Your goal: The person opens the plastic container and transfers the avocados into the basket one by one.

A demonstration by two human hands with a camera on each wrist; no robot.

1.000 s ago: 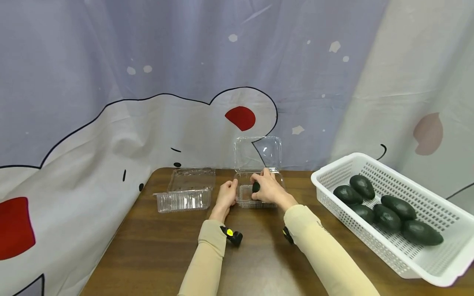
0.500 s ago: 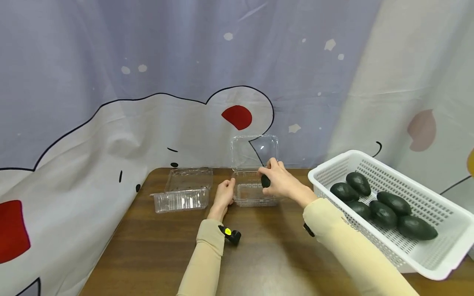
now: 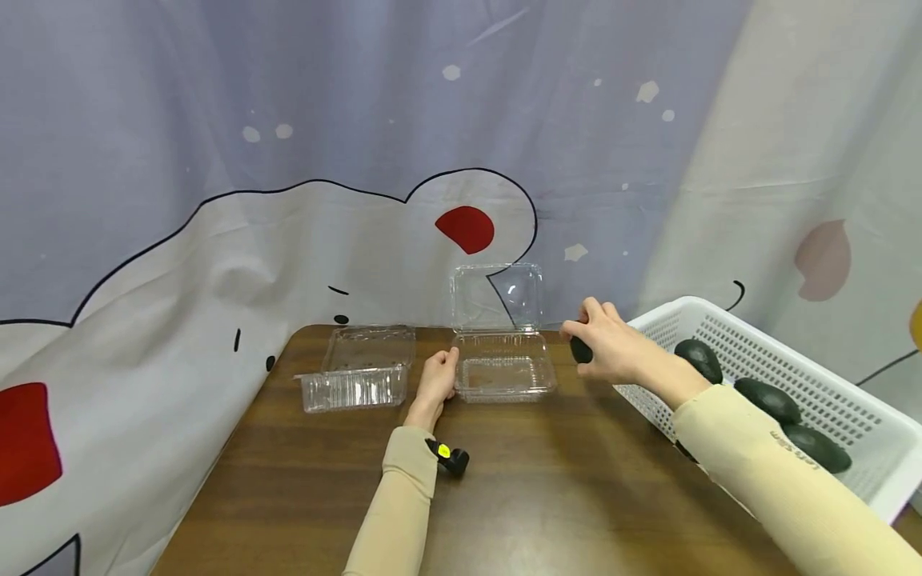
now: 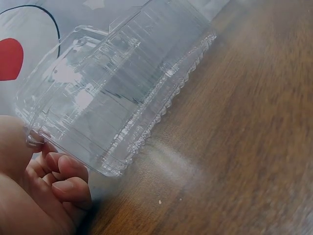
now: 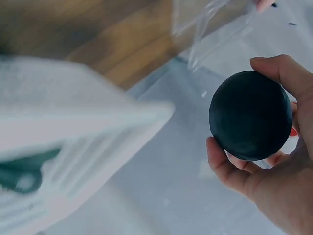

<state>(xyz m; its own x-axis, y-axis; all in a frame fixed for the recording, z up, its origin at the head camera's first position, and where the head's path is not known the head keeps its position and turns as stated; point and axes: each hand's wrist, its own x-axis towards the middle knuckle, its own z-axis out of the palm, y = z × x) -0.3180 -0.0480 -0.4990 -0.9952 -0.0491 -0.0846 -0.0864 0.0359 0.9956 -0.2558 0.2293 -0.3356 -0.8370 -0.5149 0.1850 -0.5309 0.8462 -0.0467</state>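
Observation:
A clear plastic clamshell box stands on the table with its lid raised toward the curtain. At its left side, my left hand pinches the rim; in the left wrist view the thumb and curled fingers meet at the box's corner. My right hand holds a dark green avocado in the air, between that box and the white basket. The right wrist view shows the avocado end-on, gripped between thumb and fingers. Nothing lies inside the box.
The white perforated basket stands at the right with several avocados in it, partly hidden by my right arm. A second clear clamshell box, lid open, is on the left. Behind the wooden table hangs a printed curtain.
My right hand has lifted the avocado out of the clamshell box and carried it right, close to the basket. The left hand stays at the box's rim.

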